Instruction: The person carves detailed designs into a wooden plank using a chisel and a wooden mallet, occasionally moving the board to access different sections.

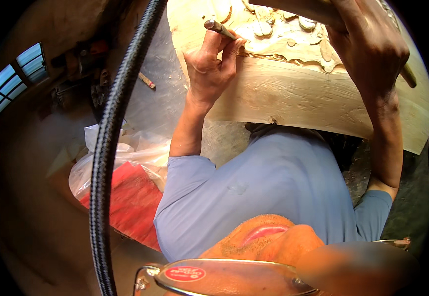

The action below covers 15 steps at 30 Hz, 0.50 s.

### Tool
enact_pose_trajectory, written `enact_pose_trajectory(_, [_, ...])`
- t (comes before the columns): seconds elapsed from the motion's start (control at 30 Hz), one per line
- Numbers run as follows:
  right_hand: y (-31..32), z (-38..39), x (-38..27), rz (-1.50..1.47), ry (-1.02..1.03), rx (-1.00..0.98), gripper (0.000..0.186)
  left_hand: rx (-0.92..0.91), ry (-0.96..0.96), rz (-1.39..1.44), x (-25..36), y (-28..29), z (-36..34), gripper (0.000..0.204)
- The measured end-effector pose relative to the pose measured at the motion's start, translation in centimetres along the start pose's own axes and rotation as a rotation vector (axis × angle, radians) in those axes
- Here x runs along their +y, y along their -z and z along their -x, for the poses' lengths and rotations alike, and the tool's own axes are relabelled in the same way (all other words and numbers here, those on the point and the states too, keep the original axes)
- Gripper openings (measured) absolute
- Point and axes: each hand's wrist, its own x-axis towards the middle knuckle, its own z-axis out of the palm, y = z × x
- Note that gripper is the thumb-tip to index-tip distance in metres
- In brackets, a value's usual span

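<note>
My left hand (208,71) is closed round a carving chisel (217,27), its butt end sticking up past the fingers. The chisel leans over the edge of the raised carving on a pale wooden board (293,91); the cutting tip is hidden by my fingers. At the upper right, my right hand (372,52) grips a thick brown wooden mallet (298,7), held above the board. Part of the mallet runs out of the top of the view. Scrolls and leaf-like shapes (263,25) stand out on the board's far part, while its near strip is flat.
A short wooden-handled tool (147,80) lies on the grey surface left of the board. Beyond my left elbow are clear plastic sheeting (130,148) and a red sheet (133,200). A black braided cable (107,148) crosses the left side. Another rounded wooden end (408,76) shows beside my right wrist.
</note>
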Motion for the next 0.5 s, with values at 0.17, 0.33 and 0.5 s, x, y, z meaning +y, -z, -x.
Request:
enact_pose_trajectory(0.17, [0.2, -4.8, -0.9, -0.19, -0.009, -0.013, 0.056, 0.06, -0.024, 0.023, -1.0, -0.3, -1.1, 0.019])
enact_pose_trajectory(0.33, [-0.7, -5.3, -1.4, -0.222, 0.033, -0.127, 0.057, 0.044, -0.073, 0.002, -0.9, -0.4, -2.6, 0.022])
enact_pose_trajectory(0.5, [-2.5, -4.4, -2.3, -0.116, 0.178, -0.308, 0.059, 0.044, -0.057, -0.128, -0.8, -0.1, -1.4, 0.018])
